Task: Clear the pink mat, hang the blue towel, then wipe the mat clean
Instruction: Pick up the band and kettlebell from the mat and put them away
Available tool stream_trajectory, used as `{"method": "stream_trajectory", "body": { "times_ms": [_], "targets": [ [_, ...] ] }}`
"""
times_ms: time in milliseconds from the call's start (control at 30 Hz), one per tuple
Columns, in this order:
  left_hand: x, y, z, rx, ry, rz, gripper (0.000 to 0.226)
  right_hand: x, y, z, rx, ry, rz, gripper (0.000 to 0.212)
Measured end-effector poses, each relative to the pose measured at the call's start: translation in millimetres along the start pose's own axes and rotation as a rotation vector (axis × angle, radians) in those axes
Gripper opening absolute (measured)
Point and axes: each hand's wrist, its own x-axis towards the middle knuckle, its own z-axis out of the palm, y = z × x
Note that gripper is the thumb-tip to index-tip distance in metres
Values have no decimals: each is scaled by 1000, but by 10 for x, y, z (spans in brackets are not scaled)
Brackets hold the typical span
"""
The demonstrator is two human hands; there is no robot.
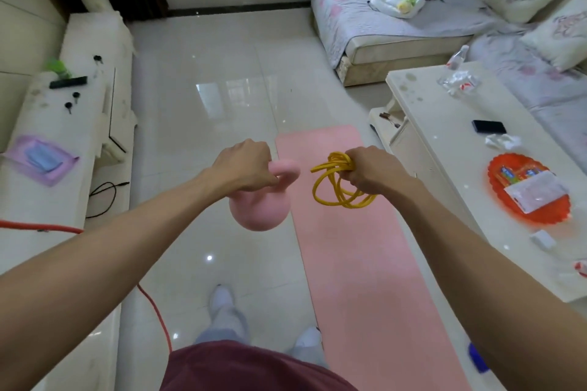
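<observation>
L hand point(246, 165) curls round pink kettlebell point(259, 206) handle, R hand point(370, 168) clutches yellow rope point(330, 187); pink mat point(365, 263) on floor below. Orange tray point(492, 168)'s packet print unreadable; blue item point(476, 355) behind R forearm point(460, 247) half hidden.

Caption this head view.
Person at the pink mat: left hand holds a pink kettlebell, right hand grips a coiled yellow rope.

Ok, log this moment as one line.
left hand: holds pink kettlebell | right hand: holds yellow rope | pink mat: looks bare | step: clearing
</observation>
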Motion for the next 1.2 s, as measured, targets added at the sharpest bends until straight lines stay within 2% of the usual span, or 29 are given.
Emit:
{"method": "stream_trajectory", "body": {
  "times_ms": [233,533,767,1200],
  "targets": [
    [314,-853,-239,3,-18,41,32,586,-758,-21,-11,-18,13,11],
    [906,-1785,-633,20,53,51,42,1238,-1410,-118,12,32,93,14],
    [1573,-2181,-821,-30,42,-23,45,2016,-1496,-203,41,2,102,14],
    [3416,-2484,-1211,-78,-17,-284,35,4359,-1209,-825,44,-54,-71,14]
  ]
}}
